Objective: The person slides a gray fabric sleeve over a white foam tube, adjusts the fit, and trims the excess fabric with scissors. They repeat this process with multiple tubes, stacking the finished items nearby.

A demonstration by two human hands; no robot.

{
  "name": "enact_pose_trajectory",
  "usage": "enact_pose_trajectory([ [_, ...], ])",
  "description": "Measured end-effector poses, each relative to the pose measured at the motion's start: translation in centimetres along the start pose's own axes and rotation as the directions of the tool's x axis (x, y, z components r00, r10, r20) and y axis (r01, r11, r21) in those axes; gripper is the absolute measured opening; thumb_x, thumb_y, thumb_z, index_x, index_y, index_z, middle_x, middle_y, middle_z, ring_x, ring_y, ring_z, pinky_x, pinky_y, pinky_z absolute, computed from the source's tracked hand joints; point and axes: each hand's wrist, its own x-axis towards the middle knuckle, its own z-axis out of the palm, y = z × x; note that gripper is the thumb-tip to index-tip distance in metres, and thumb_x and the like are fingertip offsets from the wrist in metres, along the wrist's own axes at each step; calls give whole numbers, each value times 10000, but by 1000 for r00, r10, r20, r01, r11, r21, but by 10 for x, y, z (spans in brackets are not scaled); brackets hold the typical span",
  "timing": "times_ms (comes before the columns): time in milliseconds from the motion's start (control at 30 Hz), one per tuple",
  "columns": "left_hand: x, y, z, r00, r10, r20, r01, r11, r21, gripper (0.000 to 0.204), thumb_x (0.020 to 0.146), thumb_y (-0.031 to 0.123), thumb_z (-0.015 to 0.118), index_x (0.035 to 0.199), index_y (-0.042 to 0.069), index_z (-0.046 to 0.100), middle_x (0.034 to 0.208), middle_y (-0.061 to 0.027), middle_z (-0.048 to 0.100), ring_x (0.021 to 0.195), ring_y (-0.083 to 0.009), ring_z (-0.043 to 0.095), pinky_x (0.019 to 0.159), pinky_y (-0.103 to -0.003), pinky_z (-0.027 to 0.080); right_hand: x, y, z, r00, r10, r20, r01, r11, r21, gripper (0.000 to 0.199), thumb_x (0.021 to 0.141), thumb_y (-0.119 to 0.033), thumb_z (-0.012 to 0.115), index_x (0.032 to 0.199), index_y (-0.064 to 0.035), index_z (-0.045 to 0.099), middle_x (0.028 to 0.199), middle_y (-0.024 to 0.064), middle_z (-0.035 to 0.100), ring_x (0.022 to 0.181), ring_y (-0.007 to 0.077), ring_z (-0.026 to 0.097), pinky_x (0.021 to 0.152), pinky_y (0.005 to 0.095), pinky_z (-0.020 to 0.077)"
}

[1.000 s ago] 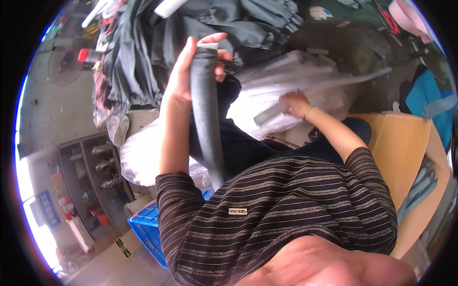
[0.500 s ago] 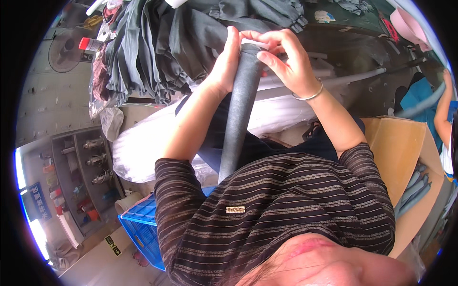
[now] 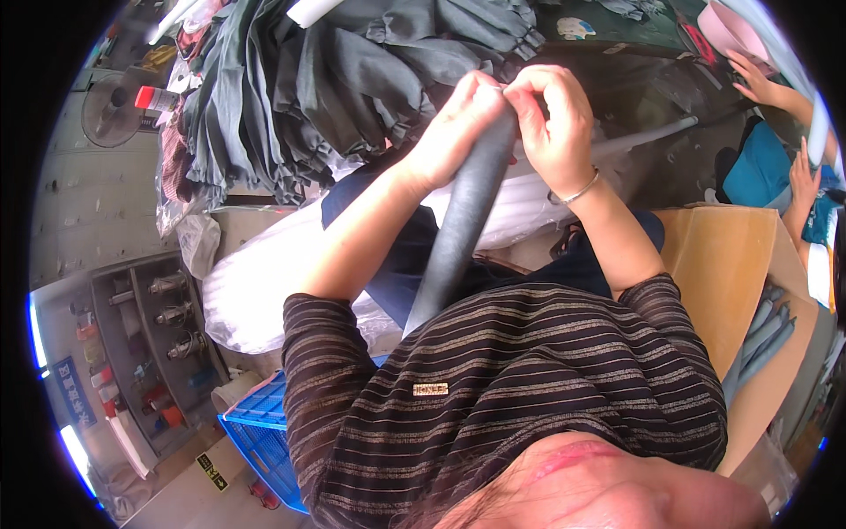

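Note:
A long grey fabric-covered roll (image 3: 463, 220) slants up from against my body, its upper end between my two hands. My left hand (image 3: 454, 132) is wrapped round that upper end, the thumb and fingers gathered at the tip. My right hand (image 3: 555, 123), with a bangle at the wrist, pinches the fabric at the same tip. The fingers hide the tip itself. Just beyond my hands lies a heap of dark grey fabric sleeves (image 3: 352, 79) with gathered ends.
Plastic-wrapped white rolls (image 3: 273, 273) lie beneath my forearms. To the right stands a cardboard box (image 3: 723, 256) holding several grey rolls (image 3: 762, 339). A blue crate (image 3: 264, 428) is at the lower left. Another person's hands (image 3: 758, 84) reach in near a pink container (image 3: 731, 35).
The roll's upper end was uncovered, with something whitish inside; now my fingers close over it. Both hands have drawn together and the roll leans further right. The other person's hands have come further into view.

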Motion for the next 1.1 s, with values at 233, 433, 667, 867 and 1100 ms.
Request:
enact_pose_trajectory([
  [233, 4, 13, 0, 985, -145, 89, 137, 986, 90, 632, 767, 128, 731, 1309, 109, 407, 1052, -92, 576, 881, -191, 637, 786, -337, 548, -2, 4, -3, 985, 170, 34, -172, 980, 96, 101, 884, -77, 670, 842, -40, 585, 757, 77, 617, 672, 238, 606, 624, 325, 492],
  [433, -2, 18, 15, 928, -307, 213, 341, 928, -148, 814, 795, 159, 767, 1436, 23, 282, 1022, -162, 620, 784, -195, 657, 730, -326, 571, 1, 20, -24, 973, 229, 31, -230, 950, 211, 68, 934, -84, 628, 918, -26, 596, 828, 57, 609, 714, 152, 589, 639, 262, 488],
  [667, 9, 2, 16, 991, -39, -129, 116, 729, 674, 655, 752, 419, 821, 1102, -41, 511, 893, -120, 645, 809, -168, 648, 747, -320, 527, 16, 21, -39, 954, 152, 257, -161, 987, 12, 92, 840, -117, 716, 895, -58, 670, 829, 50, 614, 791, 210, 602, 694, 313, 496],
  [867, 8, 7, 20, 956, -289, 58, 293, 953, -78, 607, 862, 321, 728, 1323, 57, 434, 1065, -136, 624, 932, -210, 637, 810, -385, 572, 12, 24, -43, 988, 81, 134, -73, 995, -62, 115, 836, -96, 709, 802, -55, 607, 758, 62, 603, 706, 230, 587, 636, 330, 480],
  [1100, 8, -2, 29, 965, -192, -178, 227, 953, 201, 731, 762, 364, 824, 1250, -9, 429, 945, -103, 601, 816, -149, 587, 714, -282, 496, -6, 32, -28, 963, 269, -29, -266, 962, 63, 90, 891, -77, 665, 891, -41, 582, 787, 71, 600, 691, 217, 593, 631, 312, 484],
])
